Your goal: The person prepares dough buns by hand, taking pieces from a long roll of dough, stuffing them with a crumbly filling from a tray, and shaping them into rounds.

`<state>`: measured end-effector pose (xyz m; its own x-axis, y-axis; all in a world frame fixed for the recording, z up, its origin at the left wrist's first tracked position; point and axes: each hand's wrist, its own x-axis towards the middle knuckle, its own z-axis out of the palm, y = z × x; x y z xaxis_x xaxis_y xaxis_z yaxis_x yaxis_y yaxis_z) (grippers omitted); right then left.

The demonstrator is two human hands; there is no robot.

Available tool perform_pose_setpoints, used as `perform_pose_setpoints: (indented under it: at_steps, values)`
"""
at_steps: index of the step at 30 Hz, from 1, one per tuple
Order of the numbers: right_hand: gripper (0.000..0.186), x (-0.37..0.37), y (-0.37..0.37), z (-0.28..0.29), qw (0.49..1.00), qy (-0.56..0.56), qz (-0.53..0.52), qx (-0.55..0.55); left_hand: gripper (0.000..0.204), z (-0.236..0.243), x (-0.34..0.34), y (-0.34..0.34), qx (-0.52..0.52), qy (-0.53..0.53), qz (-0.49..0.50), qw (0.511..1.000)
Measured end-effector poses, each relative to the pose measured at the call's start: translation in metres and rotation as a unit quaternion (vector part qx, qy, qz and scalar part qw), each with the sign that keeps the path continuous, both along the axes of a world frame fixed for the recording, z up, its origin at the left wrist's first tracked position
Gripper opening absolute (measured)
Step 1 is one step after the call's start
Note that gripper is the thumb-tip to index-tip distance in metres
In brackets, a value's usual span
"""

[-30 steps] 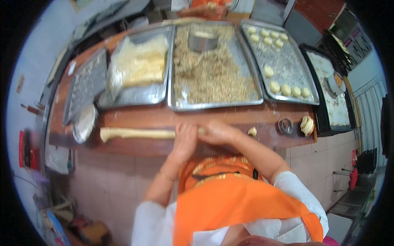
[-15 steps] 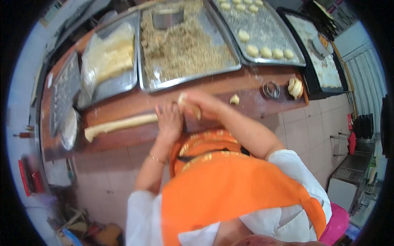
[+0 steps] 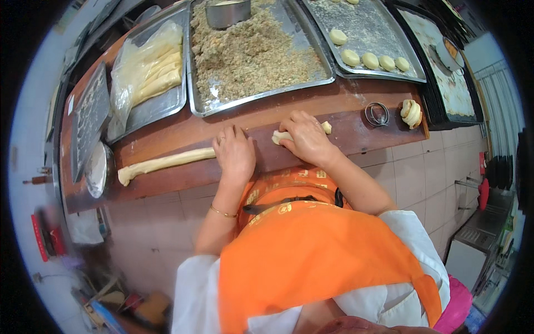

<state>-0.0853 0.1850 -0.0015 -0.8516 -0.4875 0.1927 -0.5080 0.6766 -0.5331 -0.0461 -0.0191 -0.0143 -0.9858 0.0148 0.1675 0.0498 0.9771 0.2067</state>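
Observation:
My left hand has its fingers curled over the right end of a long pale dough rope on the wooden table. To its right, my right hand grips a short dough piece, pressed low against the tabletop. A small dough scrap lies just beyond the right hand. Further right sit metal ring cutters and a coiled stack of dough. A bowl of white powder stands past the rope's left end.
Along the back are a dark tray, a tray with bagged dough, a tray of crumbly mixture holding a metal ring, a floured tray with several dough balls, and a black tray. The table edge is nearest me.
My hands, together on the rope one second ago, are now apart; the right moved rightward with a separate short piece and lowered it to the table. The view has shifted.

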Motion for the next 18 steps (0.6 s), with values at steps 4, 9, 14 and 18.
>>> perform_pose_setpoints:
  at_steps: [4, 9, 14, 18]
  values:
    - [0.022, 0.0, 0.024, -0.003, 0.998, 0.024, -0.049, -0.04, 0.039, -0.018, 0.001, 0.028, 0.02, 0.056, -0.071, 0.996]
    - [0.024, 0.004, 0.071, 0.0, 0.988, 0.069, -0.139, -0.01, 0.027, -0.018, -0.014, 0.034, 0.214, 0.1, -0.081, 0.968]
    - [0.03, 0.013, 0.085, -0.02, 0.995, 0.044, -0.093, -0.021, 0.025, -0.005, -0.006, 0.047, 0.17, 0.057, -0.147, 0.973]
    - [0.026, 0.014, 0.077, -0.014, 0.989, -0.009, -0.09, -0.114, 0.023, -0.004, -0.008, 0.048, 0.276, -0.06, -0.11, 0.953]
